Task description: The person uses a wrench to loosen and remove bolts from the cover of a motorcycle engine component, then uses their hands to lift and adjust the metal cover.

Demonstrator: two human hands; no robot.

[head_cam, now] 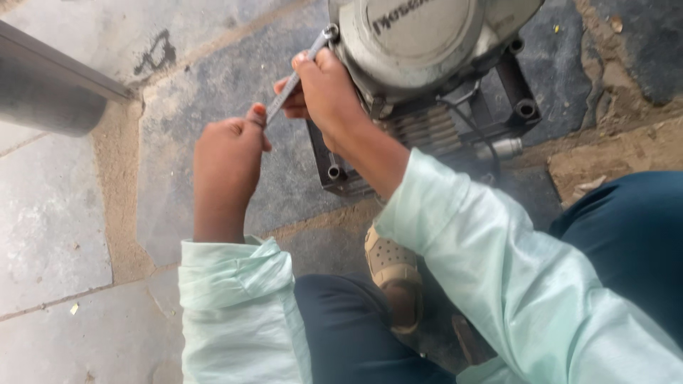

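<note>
Engine [427, 50] cut off by top edge; upper casing out of frame. Spanner [295, 78] mid-shaft hidden under right hand [327, 92], lower end buried in left hand [228, 160]. Ring end on fastener too small to tell fit. Dark pipe [50, 92] clipped at left edge. Sandal [391, 267] partly hidden behind sleeve, knee.

The engine [427, 57] sits on the stone floor [57, 213] at the top of the view, ahead of the person; the spanner [299, 71] slants from its left edge down to the left; the right hand [324, 89] grips the spanner's middle, touching the engine; the left hand [228, 160] holds its lower end, left of the right; a sandalled foot [391, 274] lies below the engine, between both sleeves; a dark pipe [50, 96] lies far left.
</note>
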